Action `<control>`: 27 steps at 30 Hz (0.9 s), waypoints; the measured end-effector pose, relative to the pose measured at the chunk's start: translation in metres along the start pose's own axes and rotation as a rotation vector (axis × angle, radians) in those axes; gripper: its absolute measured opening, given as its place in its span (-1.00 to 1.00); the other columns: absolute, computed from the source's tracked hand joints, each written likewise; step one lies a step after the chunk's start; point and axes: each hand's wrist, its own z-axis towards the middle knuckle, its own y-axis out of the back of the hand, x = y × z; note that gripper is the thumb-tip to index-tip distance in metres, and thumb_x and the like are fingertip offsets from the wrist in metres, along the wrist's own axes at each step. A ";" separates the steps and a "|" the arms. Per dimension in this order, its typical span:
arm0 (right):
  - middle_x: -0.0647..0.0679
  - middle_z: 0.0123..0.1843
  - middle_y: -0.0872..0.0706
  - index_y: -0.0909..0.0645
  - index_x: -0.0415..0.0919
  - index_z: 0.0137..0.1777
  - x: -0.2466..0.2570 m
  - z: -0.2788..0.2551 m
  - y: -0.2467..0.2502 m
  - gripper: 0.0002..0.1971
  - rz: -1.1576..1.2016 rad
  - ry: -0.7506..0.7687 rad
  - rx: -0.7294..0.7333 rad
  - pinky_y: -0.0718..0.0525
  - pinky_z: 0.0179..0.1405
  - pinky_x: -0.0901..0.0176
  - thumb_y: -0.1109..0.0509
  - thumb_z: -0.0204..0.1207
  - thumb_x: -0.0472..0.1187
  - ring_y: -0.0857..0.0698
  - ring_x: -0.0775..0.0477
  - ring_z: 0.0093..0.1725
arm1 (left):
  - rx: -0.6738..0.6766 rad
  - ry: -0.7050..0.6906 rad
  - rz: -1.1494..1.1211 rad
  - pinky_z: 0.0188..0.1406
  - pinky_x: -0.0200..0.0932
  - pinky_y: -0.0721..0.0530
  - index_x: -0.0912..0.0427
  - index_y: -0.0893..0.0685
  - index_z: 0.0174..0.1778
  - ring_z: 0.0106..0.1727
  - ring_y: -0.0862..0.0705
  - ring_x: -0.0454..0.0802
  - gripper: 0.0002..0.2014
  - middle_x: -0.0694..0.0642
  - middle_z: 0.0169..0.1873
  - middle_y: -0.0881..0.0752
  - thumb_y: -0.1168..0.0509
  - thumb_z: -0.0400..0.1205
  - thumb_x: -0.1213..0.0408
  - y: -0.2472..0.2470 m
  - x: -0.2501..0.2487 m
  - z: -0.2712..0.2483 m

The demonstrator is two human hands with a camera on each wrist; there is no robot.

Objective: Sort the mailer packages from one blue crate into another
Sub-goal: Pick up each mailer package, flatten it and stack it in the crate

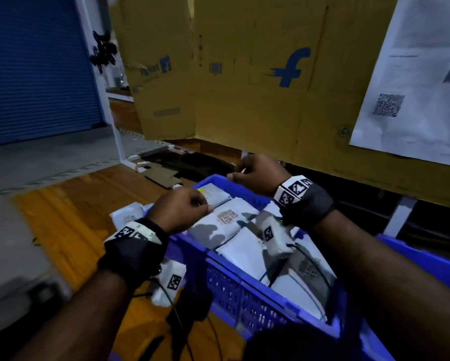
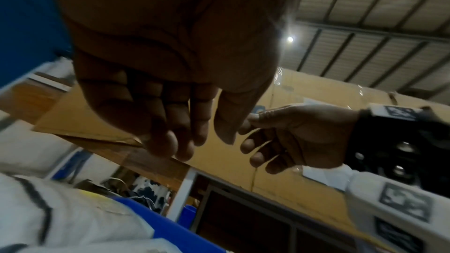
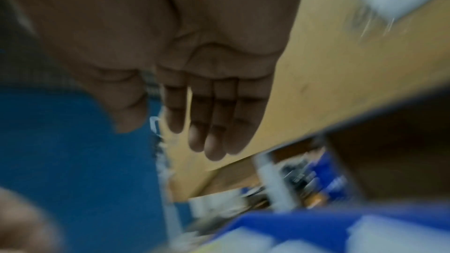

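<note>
A blue crate in front of me is packed with several white mailer packages, labels facing up. One more mailer lies just outside its left corner. My left hand hovers over the crate's far left corner, fingers loosely curled and empty. In the left wrist view the left hand is relaxed, above a mailer and the crate rim. My right hand hangs over the crate's far edge, also empty. The blurred right wrist view shows the right hand with nearly straight fingers.
A second blue crate stands to the right. Large cardboard boxes rise close behind the crates, with a white printed sheet stuck on them. A blue roller shutter is at far left, and cables hang below my left wrist.
</note>
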 end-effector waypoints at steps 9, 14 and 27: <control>-0.30 -0.28 -0.79 -0.69 -0.22 -0.24 0.089 -0.016 -0.095 -0.78 0.494 0.024 0.064 -0.71 -0.42 0.06 -0.47 0.55 -0.09 -0.74 -0.15 -0.41 | -0.112 0.281 -0.179 -0.23 -0.03 -0.71 0.15 -0.81 -0.23 -0.31 -0.78 0.08 -0.82 0.12 -0.32 -0.82 -0.45 0.60 0.12 0.050 0.120 -0.062; -0.01 -0.35 -0.70 -0.60 -0.02 -0.38 0.124 0.017 -0.193 -0.73 0.390 0.022 0.163 -0.72 -0.14 0.04 -0.48 0.53 -0.02 -0.77 -0.16 -0.16 | -0.071 0.370 -0.155 -0.14 0.05 -0.71 0.10 -0.69 -0.41 -0.31 -0.72 0.10 -0.72 0.08 -0.44 -0.72 -0.47 0.59 0.10 0.052 0.214 -0.043; -0.32 0.46 -0.37 -0.32 -0.10 0.54 0.148 0.154 -0.378 -0.38 -0.029 -0.413 0.292 -0.53 0.41 -0.18 -0.43 0.51 -0.06 -0.49 -0.39 0.42 | 0.198 0.540 -0.431 -0.36 -0.12 -0.57 0.12 -0.65 -0.50 -0.46 -0.56 0.05 -0.64 -0.05 -0.62 -0.62 -0.35 0.66 0.26 0.025 0.370 0.044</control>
